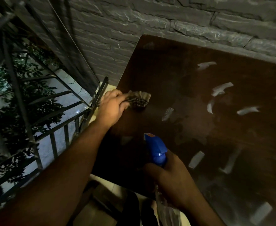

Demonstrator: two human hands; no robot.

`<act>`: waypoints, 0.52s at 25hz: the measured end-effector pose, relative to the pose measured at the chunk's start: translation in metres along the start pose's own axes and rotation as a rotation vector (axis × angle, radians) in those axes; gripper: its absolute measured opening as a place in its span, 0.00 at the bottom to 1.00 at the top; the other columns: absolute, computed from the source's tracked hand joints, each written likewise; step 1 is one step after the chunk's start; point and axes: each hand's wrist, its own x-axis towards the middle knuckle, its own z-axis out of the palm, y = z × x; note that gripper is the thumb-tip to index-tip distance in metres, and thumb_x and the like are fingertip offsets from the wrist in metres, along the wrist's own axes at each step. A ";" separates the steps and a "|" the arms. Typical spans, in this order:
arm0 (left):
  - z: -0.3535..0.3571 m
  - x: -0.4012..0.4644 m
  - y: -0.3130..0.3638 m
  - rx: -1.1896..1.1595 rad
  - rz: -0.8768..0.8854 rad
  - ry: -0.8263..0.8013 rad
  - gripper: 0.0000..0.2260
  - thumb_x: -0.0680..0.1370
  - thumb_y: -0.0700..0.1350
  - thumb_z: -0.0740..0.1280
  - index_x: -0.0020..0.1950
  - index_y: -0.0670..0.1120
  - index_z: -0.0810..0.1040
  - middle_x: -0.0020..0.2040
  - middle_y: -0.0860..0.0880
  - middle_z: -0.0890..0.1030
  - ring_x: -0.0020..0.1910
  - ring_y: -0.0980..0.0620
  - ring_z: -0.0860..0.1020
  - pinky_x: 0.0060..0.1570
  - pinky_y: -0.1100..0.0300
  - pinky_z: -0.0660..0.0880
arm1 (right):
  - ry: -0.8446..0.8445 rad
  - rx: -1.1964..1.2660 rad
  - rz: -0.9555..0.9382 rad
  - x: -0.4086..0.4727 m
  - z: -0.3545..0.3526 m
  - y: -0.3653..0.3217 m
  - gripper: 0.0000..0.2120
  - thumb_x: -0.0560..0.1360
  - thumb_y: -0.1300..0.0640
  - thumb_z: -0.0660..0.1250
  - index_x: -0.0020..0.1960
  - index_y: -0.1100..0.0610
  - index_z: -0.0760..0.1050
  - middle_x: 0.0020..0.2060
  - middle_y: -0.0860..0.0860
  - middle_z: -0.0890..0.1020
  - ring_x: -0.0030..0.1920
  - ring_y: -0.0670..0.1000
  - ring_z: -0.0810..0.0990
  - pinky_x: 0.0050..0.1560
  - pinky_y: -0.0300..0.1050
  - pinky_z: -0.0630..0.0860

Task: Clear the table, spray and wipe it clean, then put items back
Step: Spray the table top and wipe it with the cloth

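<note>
Here my left hand (112,106) is bunched tight around a striped cloth (139,99), fingers curled over its near end, pressing it down on the dark brown table (191,82) close to the table's left edge. The crumpled end of the cloth sticks out past my knuckles toward the table's middle and lies on the surface. My left forearm runs back from there toward the lower left, over the table's near left corner.

My right hand (171,180) is wrapped around the neck of a spray bottle (157,151), gripping just below its blue trigger head. The nozzle, with a small orange tip, points up and away from me over the near part of the table. The clear body of the bottle hangs below my hand; it is dim and I cannot make out how full it is.

The tabletop is glossy and shows pale patches scattered across its right half, some curved and some oblong. I cannot tell whether they are reflections or marks. Duller, blotchy areas show around the middle.

The table's far edge sits against a grey stone-brick wall (166,22). To the left, just beside the table, a dark metal railing (52,141) slants away, with leafy branches (11,82) and a pale paved ground beyond it. Light floor tiles (104,185) show under the table's near edge.
</note>
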 end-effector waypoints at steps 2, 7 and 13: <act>0.003 0.012 0.025 0.013 -0.029 -0.043 0.17 0.78 0.51 0.64 0.67 0.53 0.74 0.60 0.48 0.74 0.58 0.46 0.69 0.55 0.54 0.64 | 0.002 0.001 0.004 -0.003 0.000 0.000 0.17 0.58 0.44 0.67 0.46 0.46 0.76 0.37 0.51 0.84 0.38 0.53 0.82 0.45 0.58 0.80; -0.002 -0.096 0.016 -0.042 0.348 -0.158 0.19 0.76 0.52 0.56 0.65 0.58 0.73 0.57 0.50 0.75 0.54 0.49 0.70 0.50 0.53 0.65 | -0.008 0.004 0.004 -0.005 -0.005 0.006 0.14 0.60 0.46 0.68 0.46 0.45 0.76 0.36 0.49 0.83 0.36 0.50 0.81 0.42 0.54 0.78; -0.004 -0.036 -0.002 0.020 -0.020 0.001 0.14 0.76 0.48 0.67 0.62 0.50 0.78 0.53 0.47 0.76 0.54 0.44 0.72 0.50 0.55 0.62 | -0.025 0.005 0.022 -0.008 0.001 0.006 0.20 0.58 0.42 0.68 0.48 0.47 0.76 0.39 0.54 0.84 0.40 0.57 0.83 0.47 0.64 0.79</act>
